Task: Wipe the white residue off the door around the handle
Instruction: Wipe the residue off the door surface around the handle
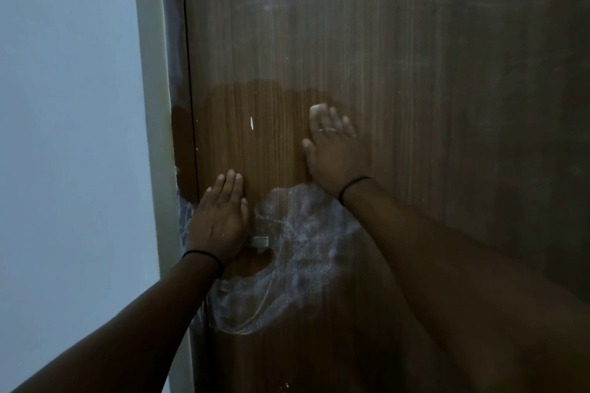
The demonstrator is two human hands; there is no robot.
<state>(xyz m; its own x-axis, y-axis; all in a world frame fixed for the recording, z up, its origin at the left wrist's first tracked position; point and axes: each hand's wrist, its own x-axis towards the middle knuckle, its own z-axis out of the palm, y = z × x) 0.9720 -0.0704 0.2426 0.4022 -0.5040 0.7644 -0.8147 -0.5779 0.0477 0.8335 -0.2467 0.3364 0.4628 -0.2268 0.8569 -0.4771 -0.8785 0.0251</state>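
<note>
One door fills most of what I see, brown wood grain, with a darker clean patch across its middle near the left edge. Below that patch the residue spreads white and grainy, beneath and between my two hands and on down toward the frame. My right hand lies flat on the door above the residue, fingers spread open, holding nothing that I can see. My left hand presses flat near the door's edge, fingers straight and together. The handle shows only as a small metal piece just beside my left hand.
</note>
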